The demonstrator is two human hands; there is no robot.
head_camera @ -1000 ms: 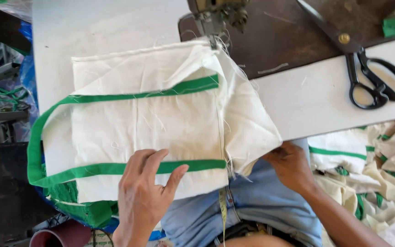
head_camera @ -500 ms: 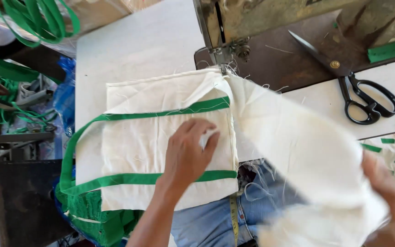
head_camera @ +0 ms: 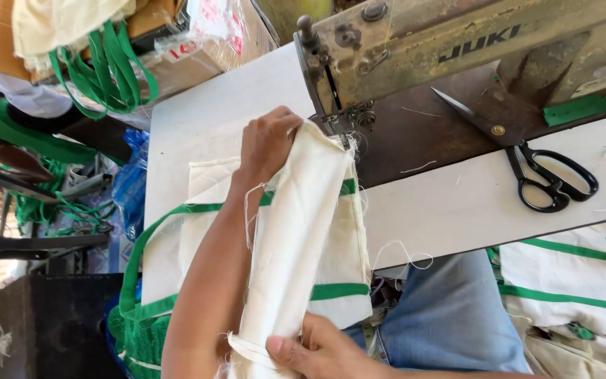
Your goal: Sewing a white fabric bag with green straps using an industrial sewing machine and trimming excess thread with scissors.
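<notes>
Head view, looking down at a sewing station. A long folded strip of cream cloth point(head_camera: 296, 245) runs from the bottom of the frame up to the needle area of an old sewing machine point(head_camera: 415, 49). It lies over a cream bag with green trim point(head_camera: 345, 238), which is spread flat on the white desk point(head_camera: 457, 203).

The left hand point(head_camera: 268, 144) holds the top end of the strip just beside the machine's presser foot, its grip closed around the cloth with fingers curled over the edge. The left forearm lies along the strip's left side. The right hand point(head_camera: 320, 351) sits at the bottom edge of the frame, its grip pinching the strip's frayed lower end between thumb and fingers.

A green strap loop point(head_camera: 135, 260) from the bag hangs over the near-left edge of the desk. Black-handled scissors point(head_camera: 534, 168) lie on the desk to the right of the machine, well apart from both hands, blades pointing toward the machine base. Blue denim covers the person's lap point(head_camera: 450, 316) below the desk edge. More cream pieces with green bands point(head_camera: 569, 281) are piled at the right. A bundle of green straps point(head_camera: 106, 67) rests at upper left.
</notes>
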